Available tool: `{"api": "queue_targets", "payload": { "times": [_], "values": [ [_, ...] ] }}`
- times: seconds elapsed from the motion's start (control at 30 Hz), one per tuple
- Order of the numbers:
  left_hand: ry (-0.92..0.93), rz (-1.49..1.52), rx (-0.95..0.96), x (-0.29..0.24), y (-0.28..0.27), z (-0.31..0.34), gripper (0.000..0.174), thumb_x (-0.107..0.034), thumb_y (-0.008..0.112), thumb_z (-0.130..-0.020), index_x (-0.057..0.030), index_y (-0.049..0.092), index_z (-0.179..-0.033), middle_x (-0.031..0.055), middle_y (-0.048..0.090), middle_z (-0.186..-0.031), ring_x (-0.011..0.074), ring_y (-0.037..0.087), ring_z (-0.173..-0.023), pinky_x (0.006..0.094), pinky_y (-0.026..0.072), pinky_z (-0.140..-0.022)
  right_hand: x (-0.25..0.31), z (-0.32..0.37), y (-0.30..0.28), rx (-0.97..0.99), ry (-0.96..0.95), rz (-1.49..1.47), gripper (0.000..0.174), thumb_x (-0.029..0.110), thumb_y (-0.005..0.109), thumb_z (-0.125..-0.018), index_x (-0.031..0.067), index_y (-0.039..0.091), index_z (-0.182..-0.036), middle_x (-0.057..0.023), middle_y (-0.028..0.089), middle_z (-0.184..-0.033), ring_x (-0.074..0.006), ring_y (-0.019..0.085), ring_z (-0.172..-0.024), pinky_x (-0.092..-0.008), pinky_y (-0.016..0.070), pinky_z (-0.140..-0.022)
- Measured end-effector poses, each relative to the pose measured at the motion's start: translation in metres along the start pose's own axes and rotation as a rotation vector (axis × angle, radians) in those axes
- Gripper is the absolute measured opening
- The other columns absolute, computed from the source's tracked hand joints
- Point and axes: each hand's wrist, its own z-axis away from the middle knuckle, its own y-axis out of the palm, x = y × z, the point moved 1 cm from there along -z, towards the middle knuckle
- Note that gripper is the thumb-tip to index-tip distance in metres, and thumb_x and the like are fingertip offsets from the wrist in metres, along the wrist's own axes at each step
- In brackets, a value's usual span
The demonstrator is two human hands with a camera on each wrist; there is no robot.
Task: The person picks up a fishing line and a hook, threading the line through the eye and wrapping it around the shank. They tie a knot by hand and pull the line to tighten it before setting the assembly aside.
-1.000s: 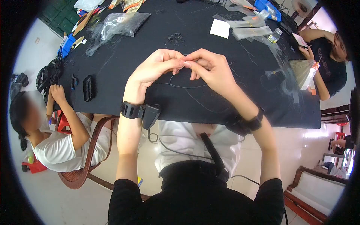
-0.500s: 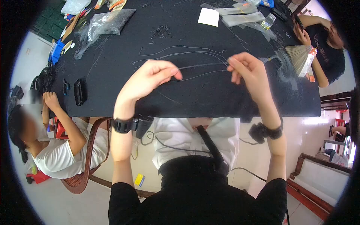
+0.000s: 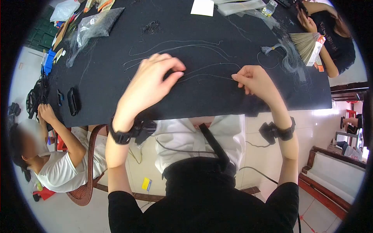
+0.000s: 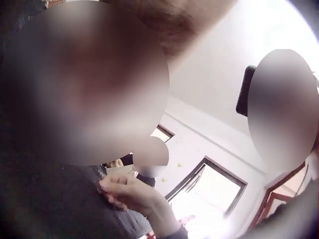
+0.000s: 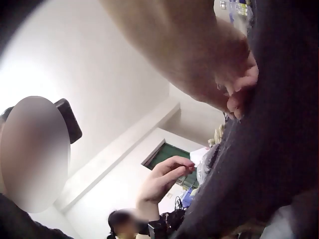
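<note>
Several thin grey threads (image 3: pixel 186 46) lie in loose curves on the black-covered table. My right hand (image 3: pixel 256 79) pinches one thin thread (image 3: pixel 208 75) between thumb and forefinger, low over the table's near side. From there the thread runs left toward my left hand (image 3: pixel 153 79). That hand hovers with thumb and fingers apart in a loose curve, nothing gripped between them. In the right wrist view, my left hand (image 5: pixel 164 181) shows the same gap between thumb and fingers. The left wrist view catches my right hand (image 4: pixel 129 191) with its fingertips together.
A small dark tangle (image 3: pixel 150 27) lies farther back. Clear plastic bags (image 3: pixel 95 25) are at back left, a white paper (image 3: pixel 202 7) at back right. A pale thread bundle (image 3: pixel 289 54) and a fan of sticks (image 3: pixel 307 46) lie right. People sit at both sides.
A second ago my fingertips met over the table; they then parted sideways with thread between them. Now my left thumb and fingers have spread apart, while my right hand still pinches a thread.
</note>
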Motion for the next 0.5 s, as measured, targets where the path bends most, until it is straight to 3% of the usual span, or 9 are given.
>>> {"api": "queue_targets", "payload": {
  "times": [0.07, 0.13, 0.3, 0.5],
  "values": [
    [0.068, -0.007, 0.024, -0.002, 0.017, -0.015, 0.012, -0.013, 0.059, -0.079, -0.0032, 0.058, -0.087, 0.0089, 0.058, -0.085, 0.0267, 0.053, -0.085, 0.0355, 0.0391, -0.079, -0.001, -0.003, -0.003, 0.027, 0.002, -0.03, 0.021, 0.019, 0.06, -0.081, -0.0024, 0.062, -0.079, -0.0048, 0.06, -0.061, -0.0071, 0.051, -0.044, -0.0196, 0.0376, -0.039],
    [-0.017, 0.048, 0.11, -0.007, 0.027, -0.023, 0.01, -0.012, 0.059, -0.078, -0.0026, 0.057, -0.083, 0.0097, 0.059, -0.084, 0.0272, 0.053, -0.084, 0.0362, 0.0392, -0.077, -0.008, -0.005, -0.007, 0.023, -0.011, -0.103, 0.021, 0.019, 0.059, -0.081, -0.0024, 0.062, -0.079, -0.0047, 0.059, -0.061, -0.0076, 0.051, -0.044, -0.0198, 0.0378, -0.04],
    [-0.034, -0.007, 0.179, -0.002, 0.043, -0.024, 0.008, -0.01, 0.058, -0.078, -0.0026, 0.056, -0.08, 0.0094, 0.058, -0.079, 0.0265, 0.053, -0.082, 0.0363, 0.039, -0.075, -0.006, 0.002, -0.007, -0.008, -0.002, 0.006, 0.021, 0.019, 0.058, -0.082, -0.0021, 0.062, -0.08, -0.0043, 0.059, -0.061, -0.0075, 0.05, -0.045, -0.0209, 0.0378, -0.041],
    [-0.011, 0.005, 0.261, -0.007, 0.033, -0.01, 0.005, -0.009, 0.057, -0.078, -0.004, 0.057, -0.076, 0.008, 0.056, -0.075, 0.0237, 0.052, -0.078, 0.0334, 0.0367, -0.073, -0.011, 0.002, -0.007, 0.056, -0.058, -0.041, 0.022, 0.019, 0.057, -0.083, -0.0016, 0.062, -0.08, -0.0042, 0.059, -0.061, -0.0079, 0.05, -0.046, -0.0213, 0.0393, -0.043]
  ]
}}
